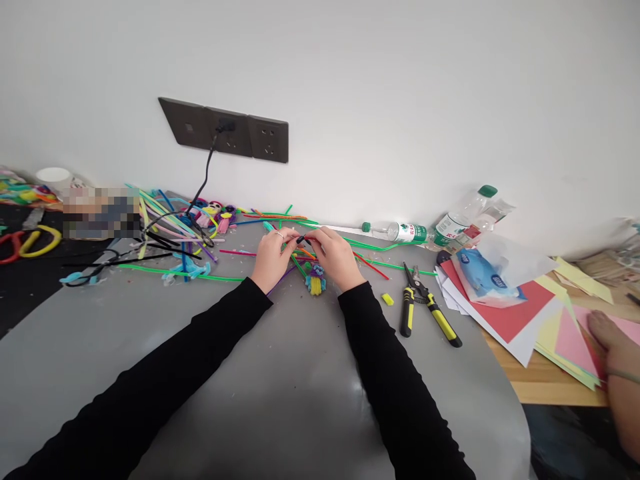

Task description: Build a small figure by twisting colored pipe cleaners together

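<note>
Above the grey table [280, 373], my left hand [273, 257] and my right hand [336, 257] meet fingertip to fingertip. Both pinch a small black piece [301, 239] that looks like a rolled or folded pipe cleaner; my fingers cover part of it. A yellow, blue and purple pipe-cleaner figure [315, 283] lies just below, near my right hand. Green, red and purple pipe cleaners [371, 265] spread out under and around both hands. To the right of my right hand rest yellow-and-black pliers [420, 300], jaws toward the wall, beside a small yellow block [387, 300].
A pile of pipe cleaners [165, 213], finished dolls [213, 213] and scissors [35, 243] lie left. A black cord hangs from the wall socket [225, 130]. Bottles [455, 220], a tissue pack [487, 277] and coloured paper [560, 333] are right, near another person's hand [607, 330].
</note>
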`<act>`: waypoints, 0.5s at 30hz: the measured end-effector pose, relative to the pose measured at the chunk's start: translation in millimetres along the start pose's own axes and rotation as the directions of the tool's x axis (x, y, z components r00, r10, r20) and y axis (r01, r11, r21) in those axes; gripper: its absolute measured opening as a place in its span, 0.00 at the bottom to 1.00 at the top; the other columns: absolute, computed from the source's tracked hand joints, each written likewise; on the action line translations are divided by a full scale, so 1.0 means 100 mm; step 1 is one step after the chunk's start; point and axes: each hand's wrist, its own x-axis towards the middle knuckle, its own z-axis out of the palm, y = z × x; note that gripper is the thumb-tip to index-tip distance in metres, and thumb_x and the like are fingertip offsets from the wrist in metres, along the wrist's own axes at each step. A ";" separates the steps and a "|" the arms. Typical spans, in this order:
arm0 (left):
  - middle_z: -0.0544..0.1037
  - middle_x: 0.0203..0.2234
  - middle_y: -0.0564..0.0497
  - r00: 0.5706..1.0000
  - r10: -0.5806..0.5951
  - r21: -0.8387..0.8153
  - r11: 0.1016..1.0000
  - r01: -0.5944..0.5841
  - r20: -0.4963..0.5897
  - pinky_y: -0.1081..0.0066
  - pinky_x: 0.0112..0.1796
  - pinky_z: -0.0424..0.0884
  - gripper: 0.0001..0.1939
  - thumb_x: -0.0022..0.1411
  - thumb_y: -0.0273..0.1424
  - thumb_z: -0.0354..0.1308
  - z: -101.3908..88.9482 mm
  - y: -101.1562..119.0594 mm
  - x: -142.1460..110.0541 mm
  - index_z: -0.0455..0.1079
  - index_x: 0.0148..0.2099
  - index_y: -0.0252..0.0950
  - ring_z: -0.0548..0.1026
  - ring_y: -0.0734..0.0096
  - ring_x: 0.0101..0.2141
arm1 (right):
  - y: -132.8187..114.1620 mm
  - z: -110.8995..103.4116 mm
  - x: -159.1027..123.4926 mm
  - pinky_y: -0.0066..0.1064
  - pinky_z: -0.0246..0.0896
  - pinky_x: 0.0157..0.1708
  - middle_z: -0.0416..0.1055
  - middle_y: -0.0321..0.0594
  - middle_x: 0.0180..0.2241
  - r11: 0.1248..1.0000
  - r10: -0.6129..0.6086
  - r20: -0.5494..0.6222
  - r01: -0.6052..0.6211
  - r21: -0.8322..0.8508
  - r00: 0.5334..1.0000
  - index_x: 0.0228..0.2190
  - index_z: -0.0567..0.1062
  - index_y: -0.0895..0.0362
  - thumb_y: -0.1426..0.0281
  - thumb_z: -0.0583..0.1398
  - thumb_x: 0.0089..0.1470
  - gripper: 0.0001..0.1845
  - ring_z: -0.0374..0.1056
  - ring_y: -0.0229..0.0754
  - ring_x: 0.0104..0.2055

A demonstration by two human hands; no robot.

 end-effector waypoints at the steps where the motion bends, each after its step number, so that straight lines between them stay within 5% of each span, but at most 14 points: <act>1: 0.83 0.39 0.47 1.000 0.013 0.036 0.999 -0.013 -0.005 0.59 0.47 0.72 0.09 0.70 0.28 0.54 0.00 -0.01 0.00 0.77 0.45 0.39 0.79 0.57 0.43 | 0.00 0.00 0.00 0.32 0.62 0.42 0.77 0.44 0.42 1.000 0.005 0.004 -0.005 -0.001 1.000 0.44 0.77 0.54 0.70 0.50 0.72 0.15 0.72 0.45 0.44; 8: 0.76 0.38 0.44 0.977 0.213 0.142 0.967 -0.209 -0.010 0.57 0.44 0.70 0.13 0.72 0.33 0.54 -0.01 -0.08 0.03 0.81 0.43 0.41 0.71 0.56 0.41 | 0.01 0.00 0.00 0.31 0.59 0.39 0.75 0.42 0.39 0.995 0.069 0.015 -0.068 -0.072 0.997 0.44 0.78 0.52 0.69 0.50 0.72 0.16 0.71 0.44 0.42; 15: 0.79 0.35 0.45 0.981 0.191 0.045 0.980 -0.192 0.031 0.63 0.42 0.73 0.13 0.72 0.33 0.53 0.01 -0.09 0.01 0.80 0.43 0.37 0.77 0.60 0.39 | -0.04 -0.01 0.00 0.32 0.58 0.39 0.75 0.43 0.41 0.999 0.009 0.030 -0.007 -0.049 1.000 0.45 0.77 0.54 0.72 0.51 0.69 0.15 0.70 0.45 0.43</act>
